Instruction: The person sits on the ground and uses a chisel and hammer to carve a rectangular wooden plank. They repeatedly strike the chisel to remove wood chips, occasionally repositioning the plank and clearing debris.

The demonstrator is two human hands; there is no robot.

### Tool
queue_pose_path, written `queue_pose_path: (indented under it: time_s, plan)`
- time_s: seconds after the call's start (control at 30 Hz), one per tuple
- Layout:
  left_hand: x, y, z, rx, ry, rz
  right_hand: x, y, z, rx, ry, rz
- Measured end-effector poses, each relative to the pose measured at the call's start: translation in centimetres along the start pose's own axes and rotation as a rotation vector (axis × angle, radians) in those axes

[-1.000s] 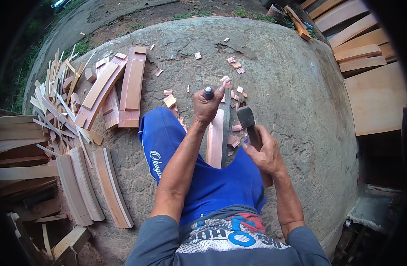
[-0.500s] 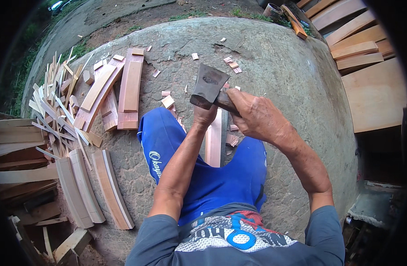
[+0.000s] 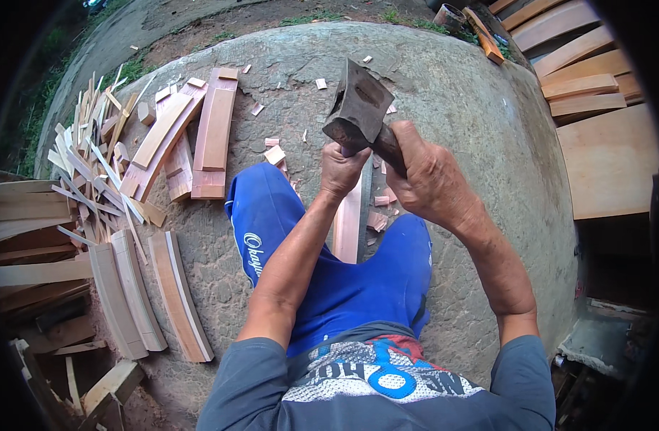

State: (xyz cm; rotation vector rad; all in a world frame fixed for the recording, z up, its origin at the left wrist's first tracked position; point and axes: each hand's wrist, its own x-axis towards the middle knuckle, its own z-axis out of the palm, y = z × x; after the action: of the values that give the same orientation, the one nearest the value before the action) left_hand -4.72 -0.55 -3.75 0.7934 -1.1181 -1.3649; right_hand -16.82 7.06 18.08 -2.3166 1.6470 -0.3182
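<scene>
My right hand (image 3: 434, 172) is wrapped round the short dark handle of a hatchet (image 3: 362, 100). Its broad grey steel head is raised in front of me, above my left hand (image 3: 342, 171). The fingers of that left hand are curled closed; the hatchet head covers part of them and whatever they grip. Below, a pale pinkish wooden piece (image 3: 349, 223) lies lengthwise between my blue-trousered legs, a dark straight edge along its right side. Its far end is hidden behind my hands. Small pink wood chips (image 3: 377, 220) lie around it.
Shaped curved boards (image 3: 168, 144) rest at the far left beside a heap of thin offcuts (image 3: 92, 161). Nearer, several curved pieces (image 3: 178, 294) lie on the concrete slab (image 3: 480, 122). Stacked planks (image 3: 602, 165) line the right edge; a can (image 3: 450, 18) stands at the back.
The hatchet has risen away from me and its head has tilted and turned. My right hand moved slightly right; my left hand shifted a little, still closed.
</scene>
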Motion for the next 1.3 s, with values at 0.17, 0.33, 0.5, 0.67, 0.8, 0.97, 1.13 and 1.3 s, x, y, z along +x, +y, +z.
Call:
queue_pose_path:
  time_s: [0.17, 0.33, 0.5, 0.67, 0.8, 0.97, 1.13, 1.3]
  plan:
    - [0.3, 0.4, 0.0, 0.447, 0.024, 0.298, 0.5, 3.0, 3.0, -0.131, -0.107, -0.035]
    - [-0.2, -0.2, -0.2, 0.083, -0.028, 0.055, 0.1, 0.5, 1.2, 0.054, 0.073, -0.021]
    - [-1.1, 1.5, 0.0, 0.140, -0.078, 0.128, -0.1, 3.5, 4.5, -0.106, -0.052, 0.000]
    - [-0.5, 1.7, -2.7, 0.097, 0.106, 0.046, -1.4, 2.3, 3.1, 0.184, 0.067, 0.057]
    - [-0.5, 2.1, -2.3, 0.073, 0.124, -0.007, -1.5, 2.5, 2.9, 0.300, 0.075, 0.118]
    - [-1.0, 2.0, -1.7, 0.039, 0.099, -0.038, -1.6, 2.6, 3.2, 0.312, 0.092, 0.142]
    - [-1.1, 2.5, -1.4, 0.058, 0.081, -0.041, -1.6, 2.6, 3.3, 0.320, 0.070, 0.143]
    - [-1.1, 2.7, -1.2, 0.061, 0.062, 0.007, -1.5, 2.8, 3.6, 0.291, 0.048, 0.081]
